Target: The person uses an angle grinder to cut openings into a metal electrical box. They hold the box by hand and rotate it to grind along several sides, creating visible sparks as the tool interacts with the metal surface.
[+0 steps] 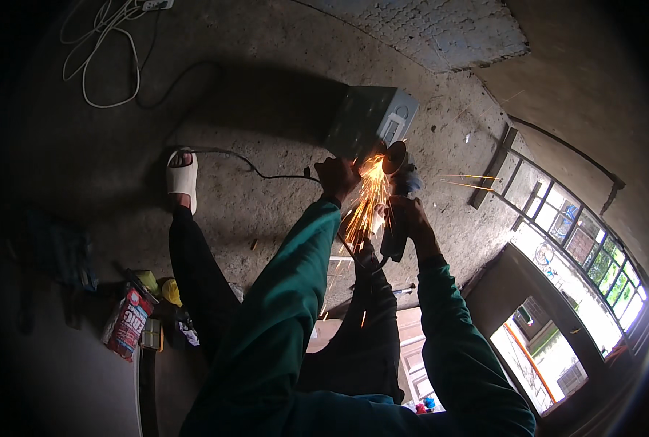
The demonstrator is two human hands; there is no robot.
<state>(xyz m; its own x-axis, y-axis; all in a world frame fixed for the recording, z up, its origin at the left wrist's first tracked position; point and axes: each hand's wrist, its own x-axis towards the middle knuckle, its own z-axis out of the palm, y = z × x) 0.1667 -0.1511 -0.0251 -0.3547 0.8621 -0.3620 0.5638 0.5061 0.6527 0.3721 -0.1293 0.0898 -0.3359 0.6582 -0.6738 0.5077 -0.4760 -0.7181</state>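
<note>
A long-sleeved top [361, 414] in deep teal green covers the arms; its left sleeve [281, 269] looks brighter and smoother, the right sleeve [452, 320] darker and creased. Both end near the wrists, leaving the hands [412, 218] bare. The trousers [200, 255] are black, wrinkled along the right shin. A cream, open-toed slide [183, 180] covers the left foot.

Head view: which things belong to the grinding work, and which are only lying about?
In the work:
angle grinder, throwing sparks
grey box, close to the grinder's disc
black cable, probably the grinder's

Lying about, it seems:
red bag
yellow object near it
boxy object beside the bag
</note>
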